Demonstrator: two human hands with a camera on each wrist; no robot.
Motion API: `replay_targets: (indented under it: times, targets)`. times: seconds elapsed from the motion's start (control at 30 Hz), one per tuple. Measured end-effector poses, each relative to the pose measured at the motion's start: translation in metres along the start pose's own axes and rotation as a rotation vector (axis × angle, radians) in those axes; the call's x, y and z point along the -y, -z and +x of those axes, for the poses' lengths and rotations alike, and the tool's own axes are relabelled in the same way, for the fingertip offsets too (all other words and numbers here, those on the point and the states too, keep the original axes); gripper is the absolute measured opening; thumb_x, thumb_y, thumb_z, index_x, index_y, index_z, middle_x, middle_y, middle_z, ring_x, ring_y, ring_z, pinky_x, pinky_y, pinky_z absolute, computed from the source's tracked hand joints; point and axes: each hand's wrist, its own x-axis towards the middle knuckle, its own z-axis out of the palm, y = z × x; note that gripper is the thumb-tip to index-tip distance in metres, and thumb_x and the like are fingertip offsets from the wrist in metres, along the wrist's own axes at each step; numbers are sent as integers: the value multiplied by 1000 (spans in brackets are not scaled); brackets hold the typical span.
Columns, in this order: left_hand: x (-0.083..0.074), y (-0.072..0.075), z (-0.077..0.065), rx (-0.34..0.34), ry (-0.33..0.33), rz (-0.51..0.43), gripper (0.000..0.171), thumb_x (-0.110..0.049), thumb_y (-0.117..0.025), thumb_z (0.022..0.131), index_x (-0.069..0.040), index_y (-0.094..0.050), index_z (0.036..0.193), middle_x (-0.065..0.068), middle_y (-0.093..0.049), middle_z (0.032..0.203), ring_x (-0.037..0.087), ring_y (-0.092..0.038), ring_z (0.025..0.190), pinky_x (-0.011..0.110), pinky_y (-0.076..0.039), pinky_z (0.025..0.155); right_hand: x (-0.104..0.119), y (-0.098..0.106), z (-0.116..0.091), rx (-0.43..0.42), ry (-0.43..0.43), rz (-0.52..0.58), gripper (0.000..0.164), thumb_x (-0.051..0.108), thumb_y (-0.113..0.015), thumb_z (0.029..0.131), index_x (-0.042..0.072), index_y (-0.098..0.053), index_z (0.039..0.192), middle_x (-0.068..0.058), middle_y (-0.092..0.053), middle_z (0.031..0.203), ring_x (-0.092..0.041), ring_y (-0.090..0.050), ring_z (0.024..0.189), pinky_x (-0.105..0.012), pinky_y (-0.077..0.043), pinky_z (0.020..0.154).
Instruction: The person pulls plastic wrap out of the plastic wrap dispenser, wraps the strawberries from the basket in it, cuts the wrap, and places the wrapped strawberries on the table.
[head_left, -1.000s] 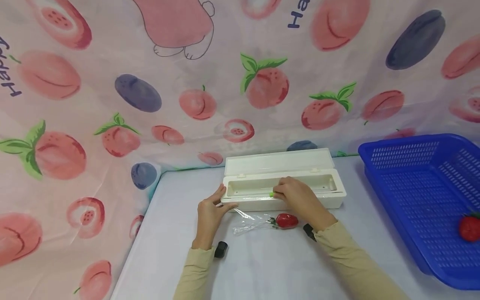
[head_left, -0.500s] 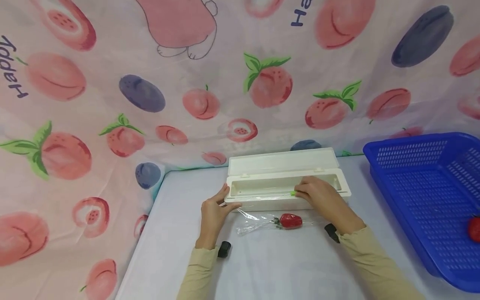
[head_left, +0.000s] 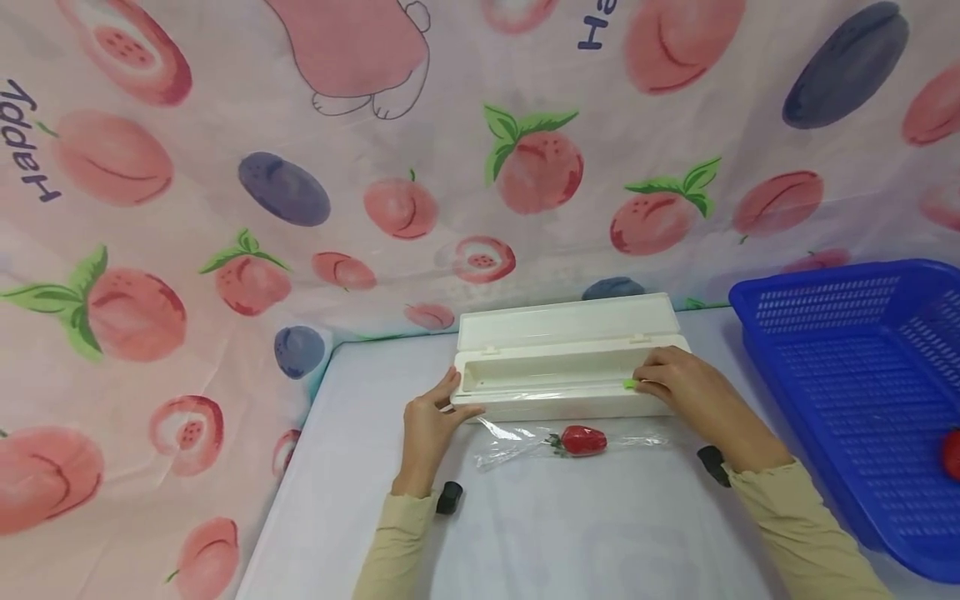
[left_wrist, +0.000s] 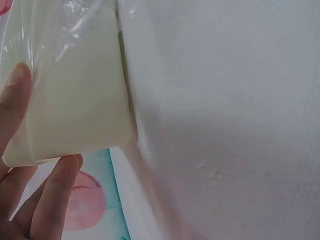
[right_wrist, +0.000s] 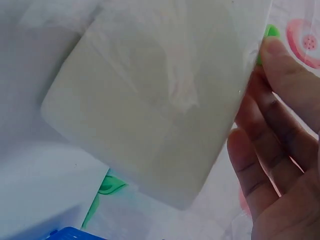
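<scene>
A long white cling film dispenser (head_left: 555, 409) lies on the table with its lid (head_left: 570, 323) tipped back. At its left end my left hand (head_left: 423, 433) grips the corner, the thumb on the front wall (left_wrist: 75, 105) and the fingers around the end. My right hand (head_left: 701, 400) pinches a small green slide cutter (head_left: 629, 384) on the front edge, near the right end. In the right wrist view the green cutter (right_wrist: 270, 32) shows by the thumb. Clear cling film (head_left: 506, 450) drapes over the front, and a red strawberry (head_left: 582, 440) lies with it on the table.
To the right stands a blue plastic basket (head_left: 787, 417) with another strawberry (head_left: 952, 454) inside. A fruit-print cloth (head_left: 420, 275) hangs behind and to the left of the white tabletop (head_left: 555, 533).
My right hand has slid the green cutter rightward along the dispenser's front edge, from near the middle to near the right end. The left hand keeps its grip on the left end.
</scene>
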Motion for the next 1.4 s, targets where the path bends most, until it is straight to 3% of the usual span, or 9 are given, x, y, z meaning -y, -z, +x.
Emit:
replay_targets:
  times: [0.27, 0.47, 0.67, 0.93, 1.23, 1.4]
  targets:
    - [0, -1, 0, 4, 11, 14, 68, -20, -88, 68, 0, -63, 127, 7, -58, 137, 26, -69, 106, 19, -57, 78, -3, -1, -2, 2, -12, 13, 9, 7, -76, 83, 7, -78, 92, -1, -65, 88, -22, -61, 86, -43, -54, 78]
    - [1, -3, -1, 1, -4, 23, 67, -20, -88, 68, -1, -63, 128, 8, -58, 138, 26, -70, 104, 20, -57, 77, -17, 1, -5, -47, 46, -3, 9, 5, -79, 79, 6, -77, 88, -2, -66, 85, -25, -60, 83, -45, -53, 74]
    - [1, -4, -2, -26, -9, 18, 67, -18, -89, 66, 0, -64, 126, 9, -59, 136, 28, -71, 101, 20, -57, 75, -30, 13, -15, -110, -8, -50, 12, -1, -82, 72, 4, -75, 81, -6, -63, 83, -26, -59, 78, -43, -52, 66]
    - [-1, -4, -1, -21, 13, 6, 67, -16, -90, 66, 1, -64, 125, 9, -59, 136, 28, -70, 103, 20, -57, 76, -29, 17, -16, -103, -114, -11, 7, -1, -79, 77, 3, -75, 79, -8, -64, 87, -30, -64, 80, -50, -53, 69]
    - [0, -3, -1, -20, 21, 16, 66, -15, -89, 67, 0, -64, 126, 8, -59, 136, 28, -71, 103, 20, -57, 76, -36, 15, -19, -126, -99, 6, 11, -5, -80, 73, 0, -74, 80, -8, -66, 86, -31, -65, 80, -49, -52, 72]
    - [2, -3, -1, -16, -1, 37, 67, -20, -89, 67, -1, -64, 126, 7, -58, 137, 27, -71, 101, 20, -57, 75, -38, 19, -23, -128, -143, -14, 10, -4, -80, 75, 2, -73, 80, -8, -67, 86, -28, -65, 76, -46, -52, 66]
